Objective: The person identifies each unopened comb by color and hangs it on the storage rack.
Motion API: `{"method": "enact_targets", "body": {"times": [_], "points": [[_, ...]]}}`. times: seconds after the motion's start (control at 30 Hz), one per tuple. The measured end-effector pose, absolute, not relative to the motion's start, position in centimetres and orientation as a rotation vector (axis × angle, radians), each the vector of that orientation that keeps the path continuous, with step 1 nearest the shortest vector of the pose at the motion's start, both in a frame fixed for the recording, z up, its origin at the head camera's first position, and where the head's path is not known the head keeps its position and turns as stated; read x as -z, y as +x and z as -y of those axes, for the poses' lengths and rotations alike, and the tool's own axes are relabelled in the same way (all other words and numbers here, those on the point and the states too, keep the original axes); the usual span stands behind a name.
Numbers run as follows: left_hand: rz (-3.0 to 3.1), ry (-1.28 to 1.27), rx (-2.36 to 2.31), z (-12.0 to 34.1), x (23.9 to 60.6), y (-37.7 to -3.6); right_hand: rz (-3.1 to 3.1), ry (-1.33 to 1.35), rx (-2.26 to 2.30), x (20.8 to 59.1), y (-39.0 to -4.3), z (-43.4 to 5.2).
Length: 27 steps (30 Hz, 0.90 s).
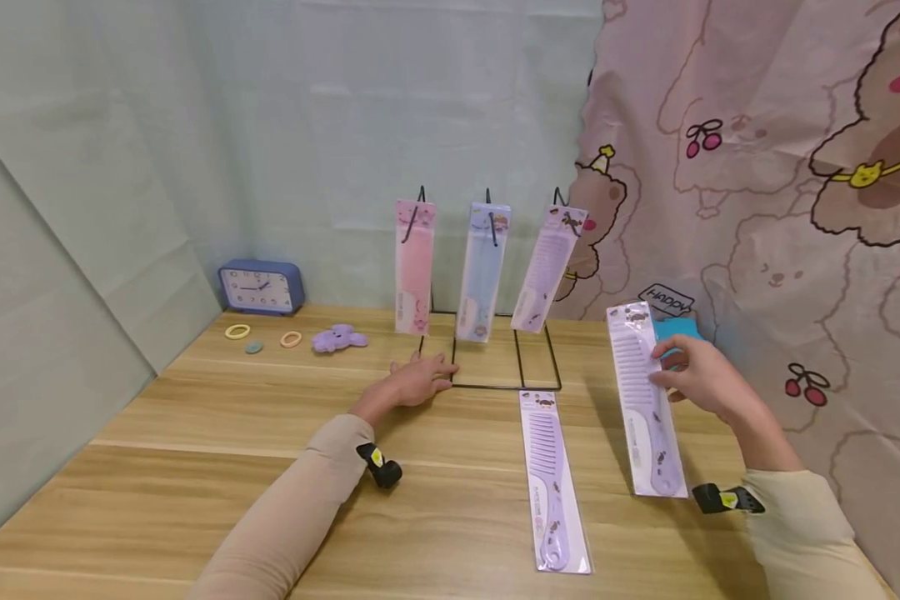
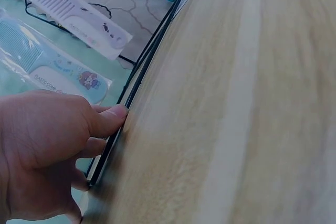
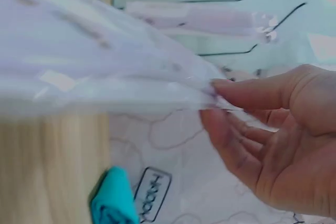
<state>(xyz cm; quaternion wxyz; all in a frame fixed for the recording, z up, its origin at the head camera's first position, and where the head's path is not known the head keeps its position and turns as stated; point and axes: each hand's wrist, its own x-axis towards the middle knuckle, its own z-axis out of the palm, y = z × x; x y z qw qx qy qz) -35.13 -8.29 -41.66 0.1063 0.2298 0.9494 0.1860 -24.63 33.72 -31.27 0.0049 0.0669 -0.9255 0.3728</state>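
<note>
My right hand [image 1: 701, 375] pinches the edge of a packaged purple comb [image 1: 637, 400] between thumb and fingers. The right wrist view shows the right thumb and fingertips on the clear wrapper [image 3: 173, 85]. My left hand [image 1: 412, 381] rests at the left front corner of a black wire rack [image 1: 506, 387], fingers spread. In the left wrist view, the left fingertips touch the rack's base wire. Pink [image 1: 416, 271], blue [image 1: 482, 271] and purple [image 1: 547, 267] packaged combs hang on the rack's hooks. Another packaged purple comb [image 1: 551, 492] lies on the table in front.
A blue clock [image 1: 261, 286] stands at the back left. Near it lie yellow [image 1: 237, 332], teal [image 1: 253, 347] and orange [image 1: 291, 339] hair ties and a purple hair clip [image 1: 339, 337]. A turquoise item [image 1: 675, 329] sits behind my right hand. Curtains back the wooden table [image 1: 270, 467].
</note>
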Motion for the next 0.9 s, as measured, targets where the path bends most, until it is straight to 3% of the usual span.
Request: {"method": "enact_targets", "body": {"times": [0.3, 0.53, 0.9], "points": [[-2.799, 0.682, -0.539, 8.3, 42.0, -35.3, 2.604, 0.411, -1.100, 29.0, -22.8, -31.8], [-2.789, 0.685, -0.539, 8.4, 41.5, -35.4, 2.440, 0.651, -1.297, 27.5, -21.4, -29.8], [-2.798, 0.692, -0.540, 8.4, 41.7, -35.2, 2.389, 0.834, -1.590, 27.9, -23.3, -26.7]]}}
